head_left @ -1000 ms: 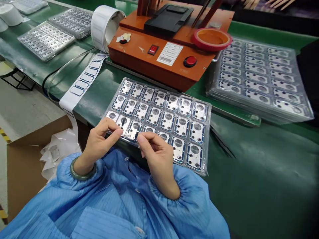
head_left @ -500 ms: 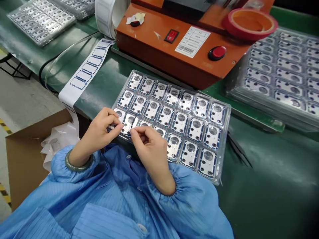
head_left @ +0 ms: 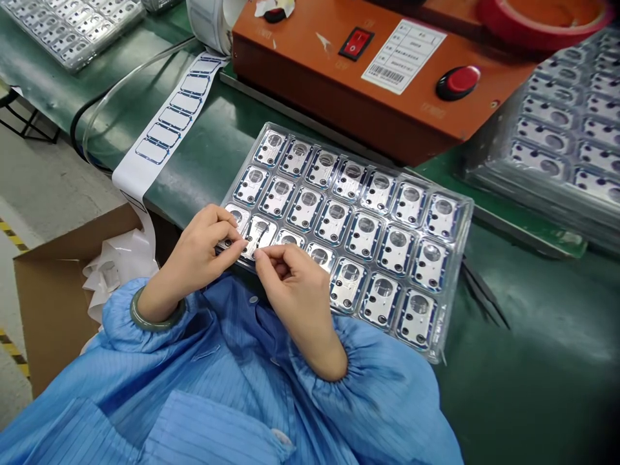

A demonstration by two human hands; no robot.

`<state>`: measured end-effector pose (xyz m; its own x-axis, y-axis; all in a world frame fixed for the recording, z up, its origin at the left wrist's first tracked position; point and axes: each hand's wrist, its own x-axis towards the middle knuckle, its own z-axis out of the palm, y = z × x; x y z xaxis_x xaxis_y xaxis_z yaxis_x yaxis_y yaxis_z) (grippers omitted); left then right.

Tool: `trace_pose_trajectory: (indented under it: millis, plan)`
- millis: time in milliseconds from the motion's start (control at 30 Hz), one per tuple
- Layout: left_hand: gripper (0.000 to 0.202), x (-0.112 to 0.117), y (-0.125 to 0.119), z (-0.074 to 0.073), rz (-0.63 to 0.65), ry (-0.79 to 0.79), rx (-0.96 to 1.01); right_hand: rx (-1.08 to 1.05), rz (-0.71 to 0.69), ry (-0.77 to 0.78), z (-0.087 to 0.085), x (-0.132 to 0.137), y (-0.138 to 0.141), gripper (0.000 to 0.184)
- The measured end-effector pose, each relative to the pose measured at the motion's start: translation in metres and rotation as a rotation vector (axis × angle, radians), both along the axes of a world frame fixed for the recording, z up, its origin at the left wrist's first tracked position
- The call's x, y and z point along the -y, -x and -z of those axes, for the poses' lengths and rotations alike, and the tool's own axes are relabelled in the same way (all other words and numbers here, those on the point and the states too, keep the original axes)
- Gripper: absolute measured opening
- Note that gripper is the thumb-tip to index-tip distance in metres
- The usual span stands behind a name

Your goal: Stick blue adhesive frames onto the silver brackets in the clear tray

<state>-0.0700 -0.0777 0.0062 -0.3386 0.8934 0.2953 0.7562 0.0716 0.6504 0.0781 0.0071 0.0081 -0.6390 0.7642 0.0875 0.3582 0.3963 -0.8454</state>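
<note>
Fingertips of my left hand (head_left: 198, 248) and right hand (head_left: 295, 290) close narrowly together over a metal plate (head_left: 259, 236) at the near-left corner of the clear plastic tray (head_left: 467, 216). Whether they hold anything, I cannot tell.

Plates (head_left: 365, 236): bright metal, smooth, near mirror finish, w/ blue edging. Tray (head_left: 465, 219): clear plastic, thin, glossy. Belt (head_left: 533, 368): green, smooth, semi-gloss; prob. rubber or PVC. Control box (head_left: 339, 110): orange paint, satin finish; base mat'l unclear. Button (head_left: 458, 82): red plastic, glossy. Label strip (head_left: 145, 184): white paper, matt. Carton (head_left: 48, 316): brown cardboard, matt, slightly rough. Smock (head_left: 242, 400): blue woven cloth, soft sheen, fine stripes. Bangle (head_left: 157, 320): green, polished, glossy; mat'l unclear.
</note>
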Motion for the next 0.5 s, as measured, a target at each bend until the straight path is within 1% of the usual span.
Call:
trace_pose_trajectory:
  millis: [200,500]
  plan:
    - [0.005,-0.0004,0.0007,0.001,0.009,-0.015,-0.006,-0.009,0.001,0.012,0.0004,-0.0001,0.0004,0.016]
    - [0.006,-0.0009,0.0007,0.003,0.004,-0.015,-0.021,-0.016,0.004,-0.011,0.0015,0.0006,0.0003,0.016]
